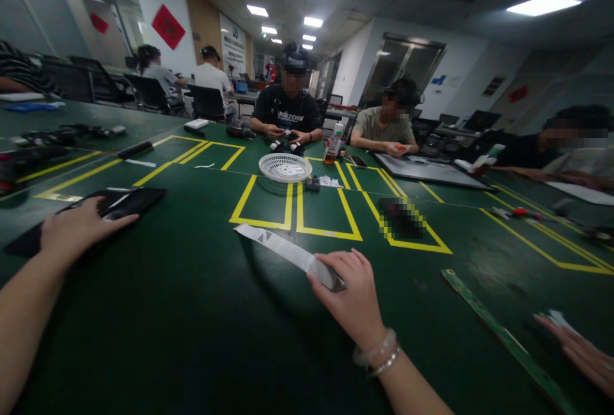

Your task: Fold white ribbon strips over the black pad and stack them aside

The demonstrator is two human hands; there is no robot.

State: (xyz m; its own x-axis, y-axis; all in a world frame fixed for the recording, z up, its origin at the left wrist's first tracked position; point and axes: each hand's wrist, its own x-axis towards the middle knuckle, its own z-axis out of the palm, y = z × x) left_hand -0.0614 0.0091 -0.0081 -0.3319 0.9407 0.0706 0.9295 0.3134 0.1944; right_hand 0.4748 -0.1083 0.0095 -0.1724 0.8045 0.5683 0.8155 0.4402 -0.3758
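Observation:
My right hand (352,293) is closed on a long white printed paper strip (283,252), its fingers and thumb pinching the curled near end. The strip's free end reaches out to the left above the green table (192,325). At the left, my left hand (74,226) rests on a flat black pouch-like thing (148,197), with thumb and fingers apart. A white mark or slip (118,201) shows on the black thing beside that hand. Some of the black thing is hidden under my palm.
A white round basket (285,169) stands mid-table among yellow tape outlines (230,210). Beyond it are a bottle (330,146) and people seated opposite. A green strip (503,338) lies at the right, near another person's hand (580,348). Dark tools (33,162) lie far left.

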